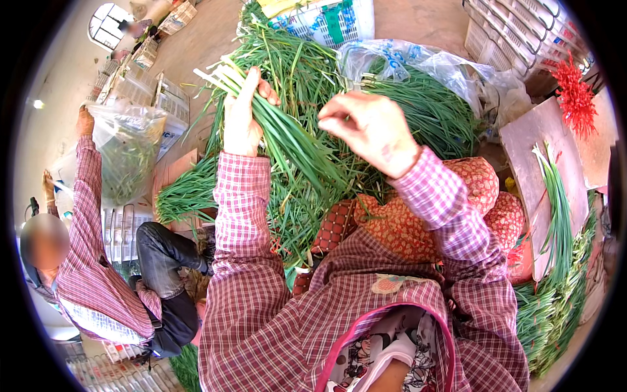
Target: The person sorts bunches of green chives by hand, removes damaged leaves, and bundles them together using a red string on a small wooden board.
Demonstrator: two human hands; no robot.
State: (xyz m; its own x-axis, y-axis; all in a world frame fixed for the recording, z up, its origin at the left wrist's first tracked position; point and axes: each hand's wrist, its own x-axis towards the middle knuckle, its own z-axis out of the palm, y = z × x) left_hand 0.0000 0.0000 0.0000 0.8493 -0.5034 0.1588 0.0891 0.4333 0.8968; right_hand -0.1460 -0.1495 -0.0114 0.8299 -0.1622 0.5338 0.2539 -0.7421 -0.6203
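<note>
- The left hand (243, 124) grips a slim bunch of long green stalks with white ends (290, 140), above a loose, tangled heap of green stalks (287, 59).
- The right hand (375, 127) is just beside it, fingers curled toward the thumb; I cannot tell whether they pinch anything.
- A firm, gentle grip near the white ends should keep them even without bruising.
</note>
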